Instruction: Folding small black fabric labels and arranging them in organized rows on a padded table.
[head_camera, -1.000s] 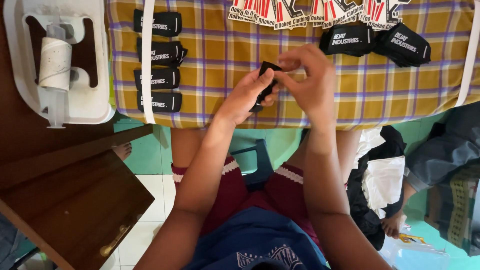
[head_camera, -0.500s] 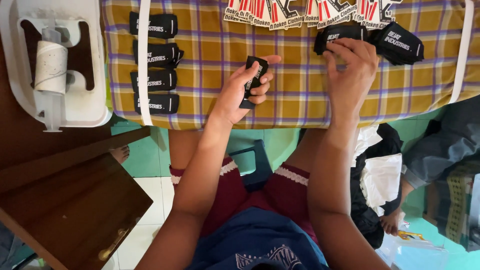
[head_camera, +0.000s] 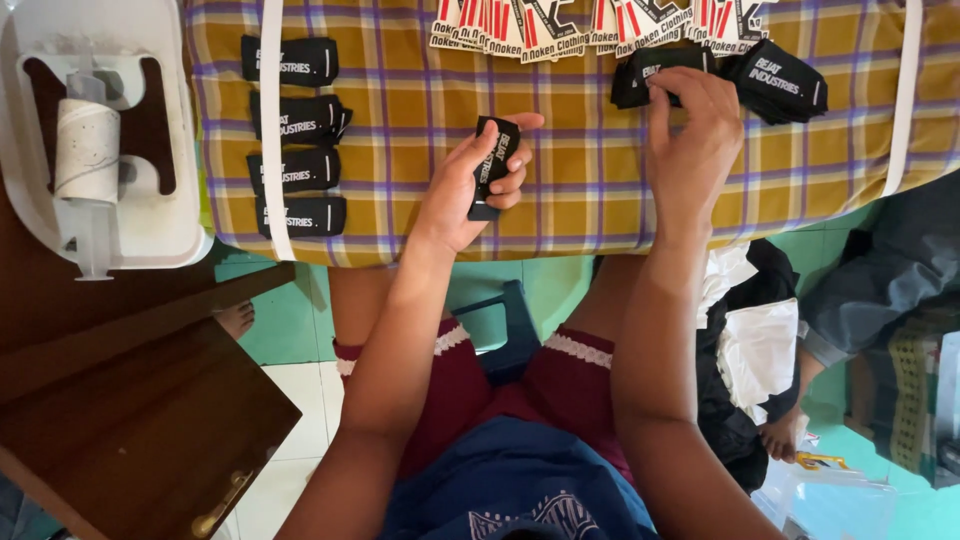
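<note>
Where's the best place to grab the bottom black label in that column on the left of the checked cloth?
Take the bottom black label by its right short end, coming from the right: it lies flat, and a white strap crosses its left end.

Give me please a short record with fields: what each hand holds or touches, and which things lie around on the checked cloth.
left hand: holds one small black folded fabric label with white print, upright above the cloth
right hand: fingers on a pile of black fabric labels
surface: yellow checked cloth with purple lines
at left: column of four black labels
top edge: row of white, red and black printed tags
far left: white plastic tray with a paper roll
</note>
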